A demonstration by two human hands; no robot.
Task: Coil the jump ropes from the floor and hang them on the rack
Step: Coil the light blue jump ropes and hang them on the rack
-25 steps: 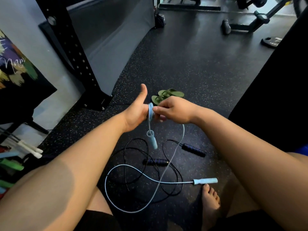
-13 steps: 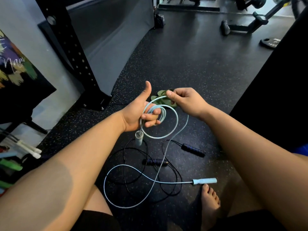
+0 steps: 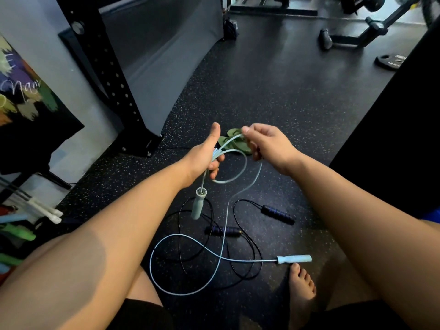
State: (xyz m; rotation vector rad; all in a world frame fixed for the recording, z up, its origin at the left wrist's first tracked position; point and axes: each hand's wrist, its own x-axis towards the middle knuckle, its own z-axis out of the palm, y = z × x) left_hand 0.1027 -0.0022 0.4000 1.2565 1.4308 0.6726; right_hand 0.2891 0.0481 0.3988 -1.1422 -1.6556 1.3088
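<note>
- Left hand [image 3: 202,158] grips the gathered loops of the blue jump rope [image 3: 295,258], which we judge keeps the coil together.
- Right hand [image 3: 266,144] pinches the cord to feed a loop.
- We note the remainder trailing on the floor [image 3: 285,103], across the black jump rope [image 3: 277,214].

- A pair of olive-green rubber flip-flops [image 3: 239,146] lies mid-scene, one overlapping the other, partly hidden.
- A black steel upright post with a row of round holes [image 3: 104,65] slants up at the left. Its bolted base plate stands near the flip-flops.
- A large grey padded panel [image 3: 162,55] stands just behind that post and runs back into the room.
- A black banner painted with purple, green, orange and cream brushstrokes and white script [image 3: 28,108] sits at the far left.
- A black metal equipment frame with a rubber-capped foot [image 3: 352,39] stands at the far right.
- A flat black round weight plate [image 3: 390,61] lies near that frame.
- A broad plain black surface [image 3: 400,129] fills the right edge.
</note>
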